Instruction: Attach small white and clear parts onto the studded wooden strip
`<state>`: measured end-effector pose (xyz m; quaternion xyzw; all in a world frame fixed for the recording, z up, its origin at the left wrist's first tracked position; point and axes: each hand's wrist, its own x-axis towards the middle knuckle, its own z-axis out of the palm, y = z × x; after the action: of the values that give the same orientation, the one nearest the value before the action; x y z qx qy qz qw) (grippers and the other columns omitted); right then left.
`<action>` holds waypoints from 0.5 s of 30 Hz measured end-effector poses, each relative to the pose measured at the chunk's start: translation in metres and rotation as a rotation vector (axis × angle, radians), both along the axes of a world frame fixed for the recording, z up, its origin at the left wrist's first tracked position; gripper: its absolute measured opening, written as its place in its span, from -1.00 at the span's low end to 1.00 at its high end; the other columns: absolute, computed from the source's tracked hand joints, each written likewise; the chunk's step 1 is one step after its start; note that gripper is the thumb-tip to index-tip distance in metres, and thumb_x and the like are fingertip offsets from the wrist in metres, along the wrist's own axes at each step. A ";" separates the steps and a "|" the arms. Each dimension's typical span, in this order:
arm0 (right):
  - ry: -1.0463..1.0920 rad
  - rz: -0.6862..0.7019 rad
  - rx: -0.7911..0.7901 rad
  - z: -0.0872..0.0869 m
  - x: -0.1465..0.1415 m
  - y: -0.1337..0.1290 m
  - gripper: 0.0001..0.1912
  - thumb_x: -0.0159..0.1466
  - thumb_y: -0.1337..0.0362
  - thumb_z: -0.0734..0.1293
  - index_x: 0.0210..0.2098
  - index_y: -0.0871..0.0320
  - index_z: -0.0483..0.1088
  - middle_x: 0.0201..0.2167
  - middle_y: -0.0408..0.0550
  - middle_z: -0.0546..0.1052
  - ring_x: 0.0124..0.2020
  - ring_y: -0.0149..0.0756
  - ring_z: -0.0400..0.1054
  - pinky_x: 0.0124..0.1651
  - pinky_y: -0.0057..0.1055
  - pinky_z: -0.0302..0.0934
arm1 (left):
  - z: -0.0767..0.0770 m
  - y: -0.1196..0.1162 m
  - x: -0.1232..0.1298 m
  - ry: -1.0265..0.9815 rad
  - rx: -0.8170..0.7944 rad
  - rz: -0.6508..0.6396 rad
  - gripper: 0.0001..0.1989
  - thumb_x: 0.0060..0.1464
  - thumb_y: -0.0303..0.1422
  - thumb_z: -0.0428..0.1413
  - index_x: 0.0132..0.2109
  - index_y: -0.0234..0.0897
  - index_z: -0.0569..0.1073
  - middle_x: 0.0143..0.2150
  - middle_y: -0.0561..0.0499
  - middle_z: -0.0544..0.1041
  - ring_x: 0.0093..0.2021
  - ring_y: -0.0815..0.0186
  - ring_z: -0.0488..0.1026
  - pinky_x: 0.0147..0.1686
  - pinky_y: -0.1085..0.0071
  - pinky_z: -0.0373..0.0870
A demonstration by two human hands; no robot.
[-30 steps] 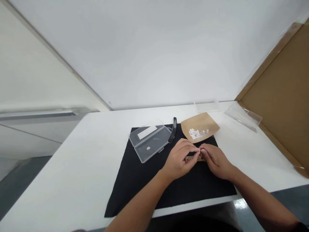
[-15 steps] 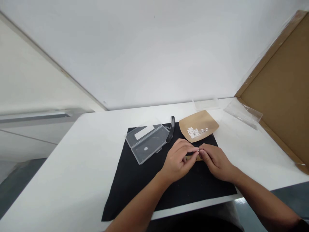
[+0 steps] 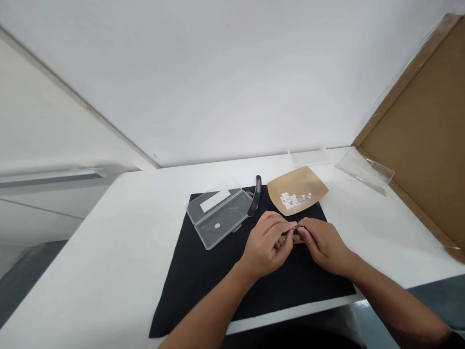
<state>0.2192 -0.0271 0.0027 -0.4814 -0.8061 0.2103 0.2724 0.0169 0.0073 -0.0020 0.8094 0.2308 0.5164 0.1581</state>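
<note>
My left hand (image 3: 268,243) and my right hand (image 3: 325,243) meet fingertip to fingertip over the black mat (image 3: 203,291). Both are closed in a pinch, and the tiny piece at their fingertips is too small to name. Just beneath the fingers lies a brownish-yellow strip (image 3: 297,239) with small round marks, mostly covered by my hands. Behind them a brown paper tray (image 3: 308,182) holds a heap of small white pieces (image 3: 289,199) and a few clear or metallic bits.
An open clear plastic case (image 3: 221,225) with a white label lies on the mat's back left. Beside it is a curved black handle (image 3: 256,196). Clear plastic trays (image 3: 363,169) stand at the back right, near a large cardboard panel (image 3: 417,135). A white wall backs the table.
My left thumb and fingertips have drawn slightly back and down from the right fingertips. The whole view has shifted a little; the tray, case and black handle have stayed in place.
</note>
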 end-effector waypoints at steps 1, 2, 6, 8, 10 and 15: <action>-0.007 0.001 0.008 0.000 0.000 0.000 -0.70 0.59 0.17 0.08 -0.22 0.09 0.32 -0.35 -0.10 0.48 -0.34 -0.28 0.36 -0.26 -0.33 0.14 | -0.001 -0.001 0.000 0.016 0.008 0.012 -0.69 0.21 -0.60 0.17 0.08 -0.30 0.50 -0.19 -0.11 0.59 -0.19 0.23 0.50 -0.15 0.19 0.55; -0.012 0.002 0.017 0.000 0.000 0.000 -0.69 0.59 0.17 0.08 -0.22 0.09 0.31 -0.35 -0.10 0.48 -0.34 -0.28 0.36 -0.26 -0.33 0.14 | -0.001 -0.002 0.000 0.029 0.015 0.025 -0.67 0.21 -0.60 0.17 0.10 -0.30 0.50 -0.19 -0.11 0.58 -0.18 0.23 0.49 -0.15 0.19 0.55; -0.004 0.002 0.039 0.001 0.001 -0.001 -0.73 0.59 0.19 0.09 -0.17 0.08 0.34 -0.34 -0.10 0.50 -0.32 -0.27 0.38 -0.26 -0.32 0.15 | 0.003 -0.007 -0.002 -0.025 -0.034 0.095 -0.65 0.24 -0.56 0.15 0.15 -0.28 0.45 -0.28 -0.03 0.57 -0.27 0.28 0.47 -0.32 0.34 0.50; -0.008 0.004 0.044 0.002 0.000 -0.001 -0.75 0.58 0.19 0.10 -0.14 0.08 0.35 -0.33 -0.10 0.50 -0.31 -0.27 0.39 -0.24 -0.32 0.17 | 0.010 -0.014 -0.003 -0.051 -0.141 0.067 -0.83 0.26 -0.55 0.13 -0.06 -0.25 0.50 -0.41 0.07 0.48 -0.46 0.38 0.36 -0.43 0.39 0.41; -0.021 0.004 0.056 0.002 0.000 -0.001 -0.74 0.58 0.19 0.09 -0.14 0.08 0.35 -0.32 -0.09 0.50 -0.31 -0.26 0.40 -0.24 -0.31 0.17 | 0.021 -0.026 -0.005 0.025 -0.282 -0.145 -0.82 0.31 -0.50 0.12 -0.28 -0.20 0.49 -0.54 0.10 0.36 -0.55 0.38 0.33 -0.50 0.36 0.37; -0.050 -0.006 0.042 0.000 0.001 -0.001 -0.71 0.58 0.18 0.09 -0.18 0.08 0.35 -0.36 -0.10 0.49 -0.35 -0.26 0.38 -0.29 -0.31 0.14 | 0.052 -0.073 -0.014 0.171 -0.367 -0.520 -0.95 0.30 -0.19 0.23 -0.16 0.04 0.59 -0.17 0.00 0.61 -0.18 0.17 0.61 -0.30 0.26 0.61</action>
<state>0.2198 -0.0277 0.0031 -0.4831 -0.8154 0.1803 0.2631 0.0028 -0.0659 0.0500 0.8397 0.1180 0.3388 0.4078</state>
